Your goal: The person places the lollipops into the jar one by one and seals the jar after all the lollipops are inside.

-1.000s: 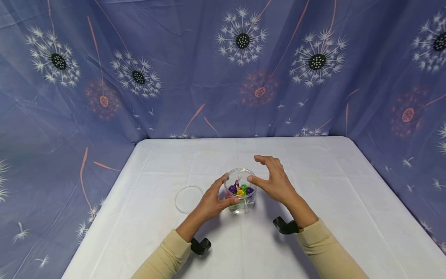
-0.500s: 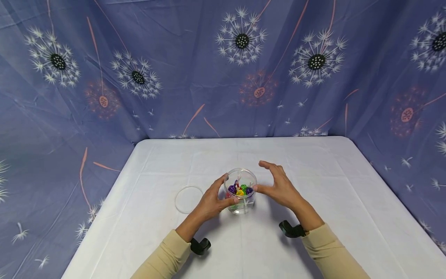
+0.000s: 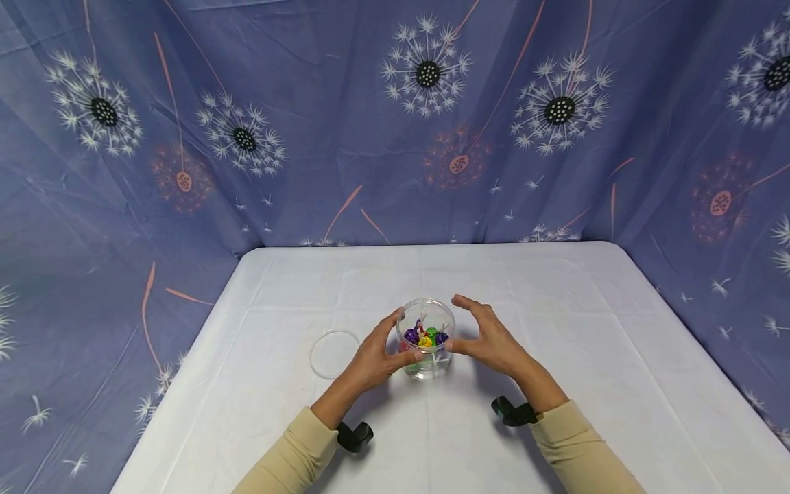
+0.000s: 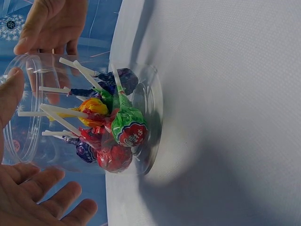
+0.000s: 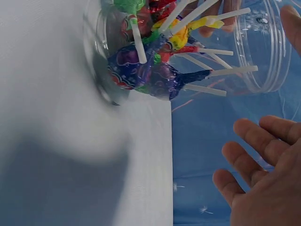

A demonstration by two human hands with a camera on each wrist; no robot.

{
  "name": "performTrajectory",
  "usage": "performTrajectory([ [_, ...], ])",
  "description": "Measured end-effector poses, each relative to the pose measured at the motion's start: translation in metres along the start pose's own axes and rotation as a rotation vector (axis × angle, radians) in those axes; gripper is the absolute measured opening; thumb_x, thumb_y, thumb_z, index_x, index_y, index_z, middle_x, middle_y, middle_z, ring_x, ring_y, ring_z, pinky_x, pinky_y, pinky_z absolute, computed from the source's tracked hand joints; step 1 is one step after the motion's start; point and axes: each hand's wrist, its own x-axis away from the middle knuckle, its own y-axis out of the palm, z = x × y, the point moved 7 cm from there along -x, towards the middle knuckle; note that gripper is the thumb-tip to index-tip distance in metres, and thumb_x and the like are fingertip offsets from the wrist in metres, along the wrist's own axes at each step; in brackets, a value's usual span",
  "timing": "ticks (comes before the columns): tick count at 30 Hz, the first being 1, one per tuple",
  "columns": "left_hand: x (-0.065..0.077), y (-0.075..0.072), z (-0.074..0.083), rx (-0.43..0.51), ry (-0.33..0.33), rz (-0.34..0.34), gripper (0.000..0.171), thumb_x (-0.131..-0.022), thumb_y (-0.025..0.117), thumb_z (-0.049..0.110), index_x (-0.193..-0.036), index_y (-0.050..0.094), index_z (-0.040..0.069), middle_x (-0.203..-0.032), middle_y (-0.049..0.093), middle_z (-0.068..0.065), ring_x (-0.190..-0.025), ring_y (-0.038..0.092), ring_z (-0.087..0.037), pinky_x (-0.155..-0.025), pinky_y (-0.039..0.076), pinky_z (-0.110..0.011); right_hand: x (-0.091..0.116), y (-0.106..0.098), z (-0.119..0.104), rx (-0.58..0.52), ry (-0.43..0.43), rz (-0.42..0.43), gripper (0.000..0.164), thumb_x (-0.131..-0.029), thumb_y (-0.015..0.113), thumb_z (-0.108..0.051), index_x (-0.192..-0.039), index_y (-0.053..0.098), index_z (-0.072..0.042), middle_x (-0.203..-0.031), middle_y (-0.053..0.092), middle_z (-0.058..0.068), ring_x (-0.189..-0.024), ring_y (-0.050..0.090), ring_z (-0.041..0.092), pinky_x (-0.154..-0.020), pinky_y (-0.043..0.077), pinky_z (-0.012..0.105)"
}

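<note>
A clear plastic jar (image 3: 426, 374) stands upright on the white table, its mouth uncovered. Several wrapped lollipops (image 3: 426, 339) in purple, yellow, green and red lie inside, their white sticks jutting various ways. My left hand (image 3: 373, 360) holds the jar's left side near the rim, thumb in front and fingers behind. On the other side my right hand (image 3: 490, 337) is spread, its thumb tip at the right rim; I cannot tell if it touches. In the right wrist view the fingers of the right hand (image 5: 268, 165) stand apart from the jar wall (image 5: 256, 89).
A round clear lid (image 3: 334, 353) lies flat on the table to the left of the jar, close behind the left wrist. The white table (image 3: 555, 288) ends at a blue curtain (image 3: 345, 123) with dandelion prints, which hangs at the back and sides.
My right hand has drawn back from over the jar's mouth to its right side, then come slightly nearer. The left hand and the jar have stayed in place.
</note>
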Motion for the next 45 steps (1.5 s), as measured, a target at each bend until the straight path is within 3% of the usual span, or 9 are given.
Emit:
performTrajectory([
  [8,-0.001,0.001,-0.001,0.004,0.001,0.000,0.090,-0.077,0.073,0.048,-0.150,0.026,0.023,-0.152,0.034,-0.008,-0.143,0.027,-0.032,-0.112,0.026,-0.058,0.000,0.009,0.001,-0.020,-0.015,-0.041,0.093,-0.072,0.081,-0.038,-0.147,0.031,-0.016,-0.148,0.038,0.011,-0.137,0.031,0.035,-0.107,0.026,0.065],
  [15,-0.001,0.001,0.000,-0.013,0.008,-0.002,0.090,-0.078,0.072,0.050,-0.150,0.026,0.022,-0.152,0.034,-0.009,-0.143,0.028,-0.033,-0.112,0.026,-0.058,0.000,0.019,0.008,-0.039,0.022,-0.071,0.089,-0.073,0.081,-0.032,-0.147,0.033,-0.021,-0.146,0.040,0.010,-0.138,0.030,0.035,-0.107,0.025,0.067],
  [27,-0.001,0.002,-0.001,-0.010,0.014,0.001,0.086,-0.080,0.072,0.043,-0.150,0.026,0.023,-0.152,0.034,-0.010,-0.142,0.029,-0.034,-0.111,0.027,-0.058,-0.002,0.025,0.005,-0.045,0.011,-0.066,0.097,-0.071,0.082,-0.035,-0.149,0.026,-0.024,-0.147,0.039,0.013,-0.136,0.033,0.037,-0.107,0.026,0.066],
  [36,-0.001,0.000,-0.002,-0.002,0.012,-0.003,0.091,-0.077,0.071,0.051,-0.151,0.024,0.025,-0.153,0.034,-0.008,-0.142,0.029,-0.032,-0.112,0.028,-0.057,-0.003,0.025,0.005,-0.070,0.010,-0.051,0.093,-0.070,0.082,-0.037,-0.147,0.029,-0.029,-0.144,0.041,0.012,-0.134,0.037,0.035,-0.106,0.029,0.064],
  [45,0.000,-0.010,-0.009,-0.005,0.002,0.032,0.093,-0.076,0.074,0.049,-0.151,0.024,0.023,-0.153,0.033,-0.002,-0.143,0.028,-0.028,-0.112,0.030,-0.054,-0.003,0.025,0.004,-0.065,0.009,-0.045,0.093,-0.071,0.082,-0.034,-0.147,0.030,-0.029,-0.142,0.042,0.013,-0.133,0.038,0.035,-0.106,0.030,0.064],
])
